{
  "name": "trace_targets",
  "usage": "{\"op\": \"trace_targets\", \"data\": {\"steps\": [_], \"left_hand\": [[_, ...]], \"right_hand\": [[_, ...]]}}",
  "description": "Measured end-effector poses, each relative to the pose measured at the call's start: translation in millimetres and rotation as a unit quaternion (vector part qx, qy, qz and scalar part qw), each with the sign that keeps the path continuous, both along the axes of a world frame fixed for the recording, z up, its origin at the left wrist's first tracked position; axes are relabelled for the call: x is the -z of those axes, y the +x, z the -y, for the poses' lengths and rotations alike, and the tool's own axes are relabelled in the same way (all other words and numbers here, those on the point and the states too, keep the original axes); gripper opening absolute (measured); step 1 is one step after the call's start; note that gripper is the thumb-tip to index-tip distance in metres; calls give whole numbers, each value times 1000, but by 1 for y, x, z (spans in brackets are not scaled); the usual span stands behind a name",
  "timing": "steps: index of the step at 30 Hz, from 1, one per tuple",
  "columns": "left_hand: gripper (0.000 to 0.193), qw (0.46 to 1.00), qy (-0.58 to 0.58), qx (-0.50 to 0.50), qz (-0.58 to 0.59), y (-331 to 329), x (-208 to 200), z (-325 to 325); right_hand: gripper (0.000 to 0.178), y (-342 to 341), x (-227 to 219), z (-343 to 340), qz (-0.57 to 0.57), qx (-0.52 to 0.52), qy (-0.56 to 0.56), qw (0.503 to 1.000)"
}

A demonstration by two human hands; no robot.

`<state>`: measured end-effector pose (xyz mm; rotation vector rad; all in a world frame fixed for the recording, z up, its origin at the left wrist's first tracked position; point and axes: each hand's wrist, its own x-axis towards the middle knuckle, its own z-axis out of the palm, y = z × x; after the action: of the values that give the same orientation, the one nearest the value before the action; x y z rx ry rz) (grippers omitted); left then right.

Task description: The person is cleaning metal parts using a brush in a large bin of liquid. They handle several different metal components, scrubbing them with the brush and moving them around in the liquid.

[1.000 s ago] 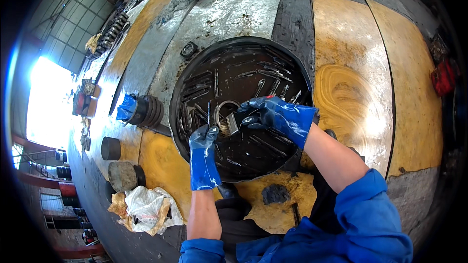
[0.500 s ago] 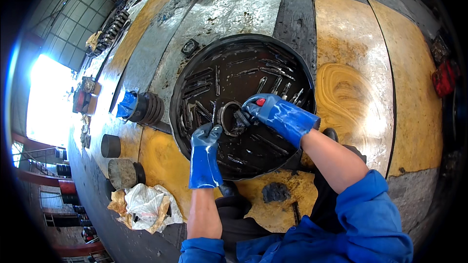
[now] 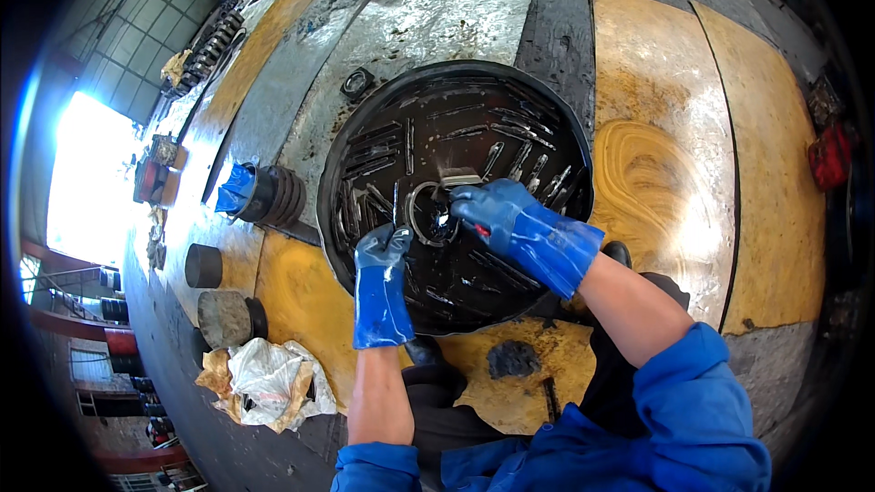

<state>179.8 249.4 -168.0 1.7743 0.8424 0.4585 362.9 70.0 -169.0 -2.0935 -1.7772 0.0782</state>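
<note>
1. The left hand (image 3: 383,248), in a blue rubber glove with a dark grip, has its fingers closed on the left edge of a light grey metal ring (image 3: 413,217).
2. The right hand (image 3: 492,214), gloved alike, is clamped on a flat brush with a pale rectangular band (image 3: 462,179), partly covered by the fingers and blurred at the bristles.
3. The two hands are apart, one on either side of the ring, which is over the middle of a wide, round black basin (image 3: 456,66).
4. Dark liquid fills the basin, with thin, shiny dark strips (image 3: 409,146) in loose rows around the ring.
5. A black chunky block with a round hole (image 3: 356,84) sits on the floor just outside the basin's upper left rim.
6. A crumpled white plastic bag with brown paper (image 3: 273,383) lies lower left, near a squat grey cylinder (image 3: 224,319).
7. A ragged black lump (image 3: 513,360) rests below the basin on yellow-stained sheeting (image 3: 565,346).
</note>
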Motion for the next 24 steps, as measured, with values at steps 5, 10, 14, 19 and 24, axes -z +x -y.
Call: {"op": "trace_targets", "data": {"steps": [5, 10, 14, 19, 24], "left_hand": [[16, 997, -5, -26, 67, -2, 13, -2], [17, 996, -34, -57, 54, -5, 16, -14], [22, 983, -102, -131, 77, -2, 10, -15], [27, 971, -163, -163, 71, -5, 8, -18], [24, 959, -214, -148, 114, 2, 7, -13]], "right_hand": [[33, -5, 13, 6, -108, 39, 162, 980], [22, -2, 13, 0, -336, 177, 349, 857], [19, 26, 24, 1, -640, 239, 244, 688], [25, 15, 27, -8, -653, 188, 225, 698], [24, 17, 27, 3, -672, 201, 164, 694]]}}
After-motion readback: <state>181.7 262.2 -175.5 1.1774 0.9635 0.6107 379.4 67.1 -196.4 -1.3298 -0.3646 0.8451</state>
